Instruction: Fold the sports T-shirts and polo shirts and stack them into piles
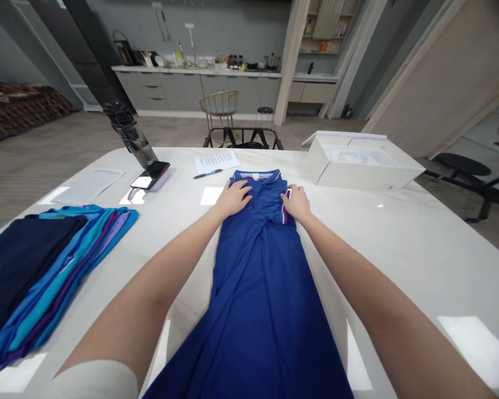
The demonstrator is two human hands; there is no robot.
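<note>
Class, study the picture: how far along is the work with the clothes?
Looks done: the pile, stacked flat in layers. In hand: the blue shirt, with the left hand and right hand at its upper part. Probably left: smoothing its creases and folding its long body, which lies extended.

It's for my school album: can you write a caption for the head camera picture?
Two hands, left and right, on a blue garment across a white table.
</note>
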